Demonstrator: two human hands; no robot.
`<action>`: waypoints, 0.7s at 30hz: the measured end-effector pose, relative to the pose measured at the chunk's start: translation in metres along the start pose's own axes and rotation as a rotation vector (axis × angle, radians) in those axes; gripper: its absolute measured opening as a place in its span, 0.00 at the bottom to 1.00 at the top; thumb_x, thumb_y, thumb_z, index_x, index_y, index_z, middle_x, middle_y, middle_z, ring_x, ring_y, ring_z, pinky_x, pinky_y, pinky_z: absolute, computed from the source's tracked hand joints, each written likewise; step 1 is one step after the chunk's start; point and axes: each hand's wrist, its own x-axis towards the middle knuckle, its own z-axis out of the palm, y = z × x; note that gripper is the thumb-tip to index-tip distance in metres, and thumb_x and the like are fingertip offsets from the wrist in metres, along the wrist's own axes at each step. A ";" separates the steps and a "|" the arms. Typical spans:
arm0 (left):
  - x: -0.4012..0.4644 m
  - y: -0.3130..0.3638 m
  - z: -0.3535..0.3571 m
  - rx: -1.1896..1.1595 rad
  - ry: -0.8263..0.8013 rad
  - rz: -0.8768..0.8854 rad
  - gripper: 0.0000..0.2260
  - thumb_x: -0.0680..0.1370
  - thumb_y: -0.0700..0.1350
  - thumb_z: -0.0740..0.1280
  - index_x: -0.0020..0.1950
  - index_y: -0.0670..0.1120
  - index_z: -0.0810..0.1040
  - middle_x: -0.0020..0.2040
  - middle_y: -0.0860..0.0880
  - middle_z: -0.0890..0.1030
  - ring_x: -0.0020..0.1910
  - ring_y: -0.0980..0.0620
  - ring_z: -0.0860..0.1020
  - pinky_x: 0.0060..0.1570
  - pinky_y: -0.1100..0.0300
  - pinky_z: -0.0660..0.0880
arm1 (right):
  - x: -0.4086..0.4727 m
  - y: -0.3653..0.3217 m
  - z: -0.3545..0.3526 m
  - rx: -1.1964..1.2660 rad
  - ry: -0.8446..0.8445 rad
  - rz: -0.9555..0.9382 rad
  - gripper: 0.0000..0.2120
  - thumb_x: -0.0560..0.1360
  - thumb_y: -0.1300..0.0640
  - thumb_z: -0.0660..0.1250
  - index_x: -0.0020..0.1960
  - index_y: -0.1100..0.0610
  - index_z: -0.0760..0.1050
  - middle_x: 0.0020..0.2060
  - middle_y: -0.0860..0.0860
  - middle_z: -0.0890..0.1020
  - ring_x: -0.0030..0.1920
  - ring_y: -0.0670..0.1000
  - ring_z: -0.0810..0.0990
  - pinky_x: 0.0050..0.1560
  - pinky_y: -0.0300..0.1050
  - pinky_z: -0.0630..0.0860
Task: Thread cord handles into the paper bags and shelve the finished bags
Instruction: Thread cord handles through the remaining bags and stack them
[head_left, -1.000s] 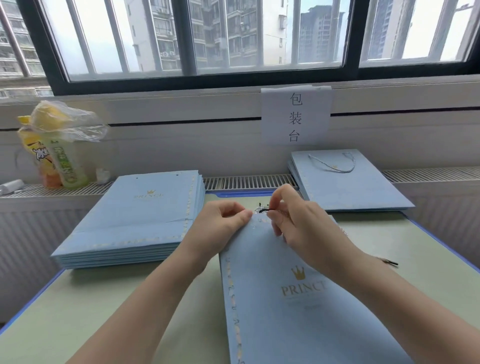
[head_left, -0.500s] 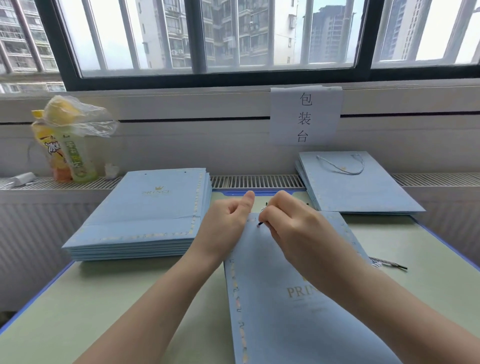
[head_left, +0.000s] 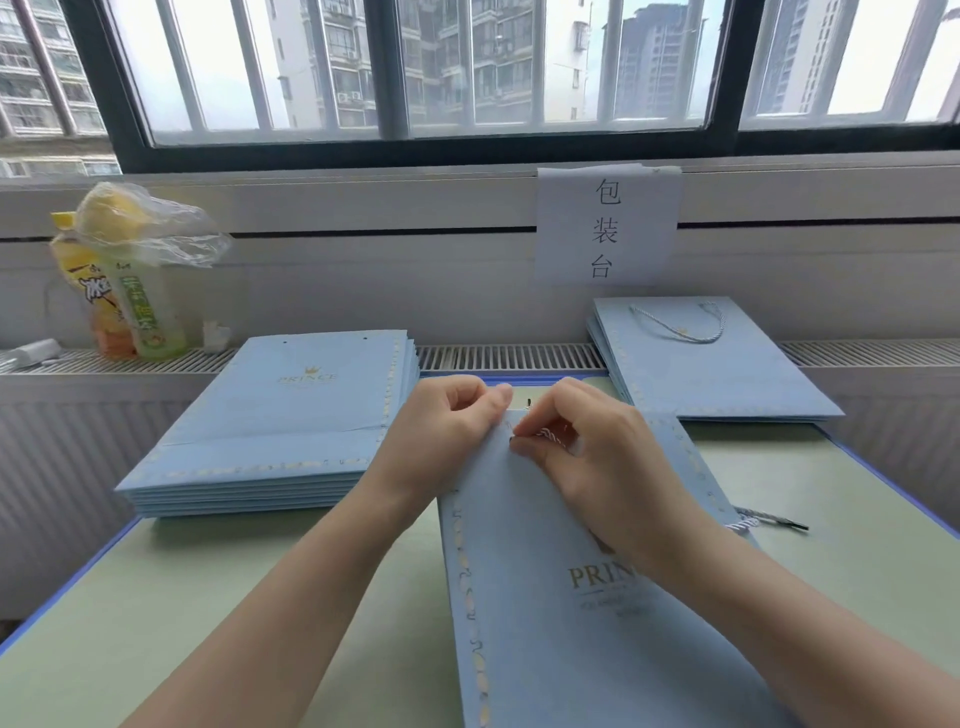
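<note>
Bottles under a thin plastic bag are seen at the far left on the radiator ledge. Next to them, a stack of unthreaded bags is laid on the table. In the middle, the bag in work is placed flat, with its top edge away from the person. This edge is pinched by the left hand, whose fingers are curled and thumb is pressed on the paper. The cord is pinched between the thumb and fingers of the right hand, close to a hole near the top edge. The threading step is judged to be in hand. For the next move, the cord tip must be guided through the hole while the paper is kept steady. One more cord end is seen at the right of the bag, and the finished bags are piled behind it.
</note>
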 end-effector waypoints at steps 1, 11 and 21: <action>0.000 0.001 -0.001 0.008 0.002 0.015 0.20 0.80 0.47 0.64 0.31 0.41 0.65 0.29 0.48 0.62 0.29 0.52 0.60 0.30 0.59 0.57 | 0.000 0.000 0.002 0.000 -0.005 0.002 0.07 0.70 0.64 0.73 0.40 0.56 0.76 0.36 0.48 0.76 0.38 0.46 0.73 0.39 0.29 0.68; -0.001 0.003 -0.006 0.063 -0.014 0.011 0.24 0.80 0.47 0.63 0.27 0.45 0.57 0.25 0.49 0.56 0.25 0.52 0.54 0.24 0.64 0.56 | -0.004 0.000 0.006 0.074 -0.061 -0.094 0.01 0.73 0.60 0.69 0.44 0.57 0.79 0.38 0.46 0.78 0.39 0.43 0.75 0.42 0.33 0.71; 0.005 -0.009 -0.011 -0.163 -0.195 -0.242 0.28 0.78 0.55 0.64 0.46 0.26 0.73 0.41 0.38 0.75 0.37 0.42 0.72 0.33 0.60 0.73 | -0.004 -0.004 0.010 -0.028 -0.047 -0.143 0.01 0.74 0.62 0.67 0.45 0.59 0.77 0.40 0.50 0.76 0.40 0.47 0.73 0.43 0.33 0.69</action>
